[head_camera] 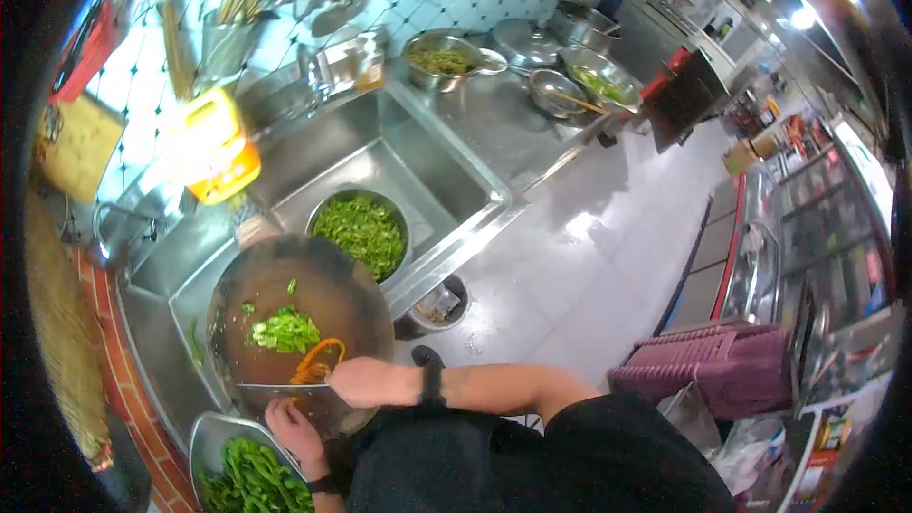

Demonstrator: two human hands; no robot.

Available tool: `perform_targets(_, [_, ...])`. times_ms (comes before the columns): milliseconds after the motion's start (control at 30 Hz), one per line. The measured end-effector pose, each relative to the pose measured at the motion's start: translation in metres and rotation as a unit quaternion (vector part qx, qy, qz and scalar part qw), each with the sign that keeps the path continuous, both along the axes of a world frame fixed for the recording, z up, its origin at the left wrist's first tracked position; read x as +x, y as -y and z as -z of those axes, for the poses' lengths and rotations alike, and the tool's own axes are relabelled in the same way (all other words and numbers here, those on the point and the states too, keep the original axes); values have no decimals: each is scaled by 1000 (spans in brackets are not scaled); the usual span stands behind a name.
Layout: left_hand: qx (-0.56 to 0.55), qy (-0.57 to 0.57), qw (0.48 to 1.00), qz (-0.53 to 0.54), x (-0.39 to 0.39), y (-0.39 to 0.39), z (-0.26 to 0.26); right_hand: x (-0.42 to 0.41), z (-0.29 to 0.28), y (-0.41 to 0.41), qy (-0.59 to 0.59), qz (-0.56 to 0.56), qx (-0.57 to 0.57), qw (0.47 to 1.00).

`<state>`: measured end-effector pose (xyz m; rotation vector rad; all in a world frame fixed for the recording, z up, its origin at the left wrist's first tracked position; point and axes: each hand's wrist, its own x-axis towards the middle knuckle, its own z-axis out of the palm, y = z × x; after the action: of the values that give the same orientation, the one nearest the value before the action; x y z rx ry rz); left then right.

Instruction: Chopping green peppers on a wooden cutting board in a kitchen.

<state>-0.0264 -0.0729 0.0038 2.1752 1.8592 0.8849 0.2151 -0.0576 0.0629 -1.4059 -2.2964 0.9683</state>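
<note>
My right hand (367, 381) grips a kitchen knife (281, 386), its blade pointing left across a round wooden chopping board (342, 306). Just below the blade, my left hand (296, 431) has its fingers bent down near the board. What lies under those fingertips is hidden, though a bit of orange shows beside them. Curled orange strands (313, 365) lie beyond the blade, close to my right hand. Farther up the board is a heap of chopped green vegetable (286, 331). A metal container of long green peppers (253, 477) stands at the lower left, near my left wrist.
The board spans a steel double sink (385, 157). Beside it in the sink is a round pot of chopped greens (360, 235). A yellow-orange jug (221, 149) stands at the wall. Metal bowls (443, 60) line the counter; a bin (442, 303) and purple plastic crate (705, 370) are at right.
</note>
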Motion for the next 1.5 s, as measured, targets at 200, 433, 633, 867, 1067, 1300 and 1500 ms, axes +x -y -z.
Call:
perform_targets(200, [23, 0, 997, 70, 23, -6, 5, 10, -1, 14, 4, 58, 11, 998])
perform_targets(433, [36, 37, 997, 51, 20, -4, 14, 25, -21, 27, 7, 40, -76, 996])
perform_targets(633, [57, 13, 998, 36, 15, -3, 9, 10, -19, 25, 19, 13, -102, 995])
perform_targets(867, [42, 47, 998, 27, 14, -10, -5, 0, -39, 7, 32, 33, -53, 998])
perform_targets(1067, [40, 33, 998, 46, 41, -34, -39, 49, -72, 13, -21, 142, -11, 990])
perform_targets(1300, [-13, -107, 981, 159, 87, -75, -37, 93, -76, 9, -48, 225, -56, 972])
perform_targets(1500, [16, -94, 988, 120, 68, -75, -54, 106, -77, 16, -59, 224, -72, 970])
